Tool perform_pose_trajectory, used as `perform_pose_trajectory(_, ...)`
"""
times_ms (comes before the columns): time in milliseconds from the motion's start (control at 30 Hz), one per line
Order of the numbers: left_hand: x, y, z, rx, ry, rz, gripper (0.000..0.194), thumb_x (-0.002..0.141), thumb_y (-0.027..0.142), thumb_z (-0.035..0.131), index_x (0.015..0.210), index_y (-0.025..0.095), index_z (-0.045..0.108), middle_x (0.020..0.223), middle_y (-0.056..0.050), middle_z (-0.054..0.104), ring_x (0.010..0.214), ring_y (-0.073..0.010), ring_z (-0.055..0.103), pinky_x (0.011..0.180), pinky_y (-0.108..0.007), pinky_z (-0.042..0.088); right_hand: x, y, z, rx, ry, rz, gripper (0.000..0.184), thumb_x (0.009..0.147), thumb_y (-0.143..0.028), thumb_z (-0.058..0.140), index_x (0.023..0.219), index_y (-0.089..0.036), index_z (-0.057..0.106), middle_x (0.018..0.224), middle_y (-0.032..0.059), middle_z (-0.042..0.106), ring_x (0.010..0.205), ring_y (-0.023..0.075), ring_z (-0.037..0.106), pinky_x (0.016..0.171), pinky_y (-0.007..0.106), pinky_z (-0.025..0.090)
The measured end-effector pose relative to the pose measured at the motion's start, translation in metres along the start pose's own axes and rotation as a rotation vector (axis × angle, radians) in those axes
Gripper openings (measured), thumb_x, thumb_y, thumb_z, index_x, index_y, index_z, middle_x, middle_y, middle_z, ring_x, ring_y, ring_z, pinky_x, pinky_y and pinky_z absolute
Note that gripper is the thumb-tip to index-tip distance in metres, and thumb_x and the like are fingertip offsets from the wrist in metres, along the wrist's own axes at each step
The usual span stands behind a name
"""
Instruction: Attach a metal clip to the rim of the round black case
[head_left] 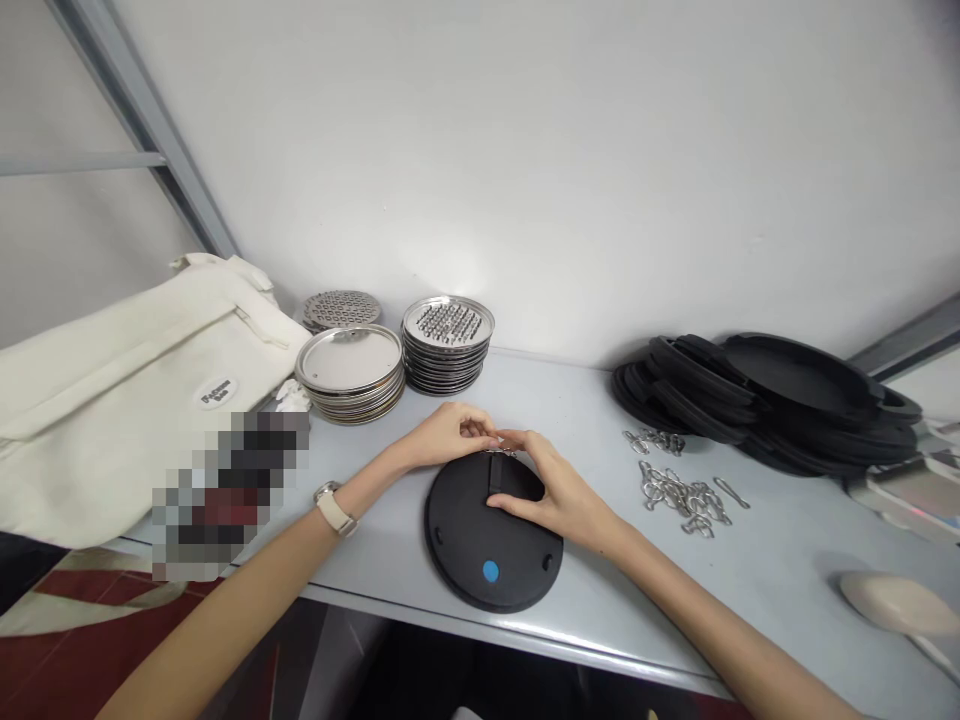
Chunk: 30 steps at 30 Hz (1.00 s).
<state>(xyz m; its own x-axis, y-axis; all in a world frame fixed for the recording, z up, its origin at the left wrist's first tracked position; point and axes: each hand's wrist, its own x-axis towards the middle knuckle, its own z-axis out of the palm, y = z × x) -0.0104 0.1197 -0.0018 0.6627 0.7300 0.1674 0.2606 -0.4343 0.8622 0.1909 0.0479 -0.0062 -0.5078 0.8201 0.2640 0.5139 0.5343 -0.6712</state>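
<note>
A round black disc (480, 535) with a blue dot and small dark tabs lies at the front of the grey table. At its far edge, a small shiny metal clip (501, 452) shows by a short black strap (496, 474). My left hand (454, 435) is closed, its fingertips pinching at the clip, which they partly hide. My right hand (551, 490) grips the disc, thumb on its face beside the strap and fingers over the far edge, meeting the left fingertips.
Stacked metal grater plates (448, 345) and plain metal discs (349, 375) stand at the back left, beside a cream bag (135, 380). On the right are loose metal clips (679, 495), piled black rings and discs (780, 395), and a pale computer mouse (896, 602).
</note>
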Motion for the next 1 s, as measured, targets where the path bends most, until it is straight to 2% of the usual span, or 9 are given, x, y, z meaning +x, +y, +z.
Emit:
perform_pose_trajectory(400,0.003,-0.003,0.004,0.004,0.059,-0.017,0.019,0.079,0.029,0.066,0.080,0.011,0.072,0.070,-0.003,0.068,0.063,-0.0113,0.055,0.058,-0.021,0.039,0.000,-0.002,0.001,0.001,0.002,0.060,0.057,0.078,-0.044,0.066,0.124,-0.026,0.039,0.123,0.0085,0.052,0.114,0.0246,0.051,0.097,0.043,0.043)
perform_pose_trajectory(800,0.001,-0.005,0.008,-0.048,0.037,-0.056,0.020,0.078,0.031,0.064,0.083,0.012,0.066,0.071,-0.003,0.065,0.064,-0.0115,0.056,0.058,-0.021,0.040,0.001,-0.004,0.001,0.006,-0.007,0.069,0.049,0.079,-0.041,0.066,0.118,-0.025,0.041,0.120,0.0086,0.053,0.113,0.0251,0.051,0.095,0.044,0.044)
perform_pose_trajectory(1000,0.001,-0.001,0.013,-0.019,0.042,0.003,0.016,0.081,0.030,0.062,0.083,0.014,0.064,0.071,0.000,0.062,0.065,-0.0104,0.053,0.060,-0.021,0.039,0.002,-0.001,0.002,0.015,0.011,0.069,0.043,0.080,-0.037,0.066,0.114,-0.025,0.042,0.118,0.0068,0.054,0.111,0.0232,0.051,0.095,0.041,0.043)
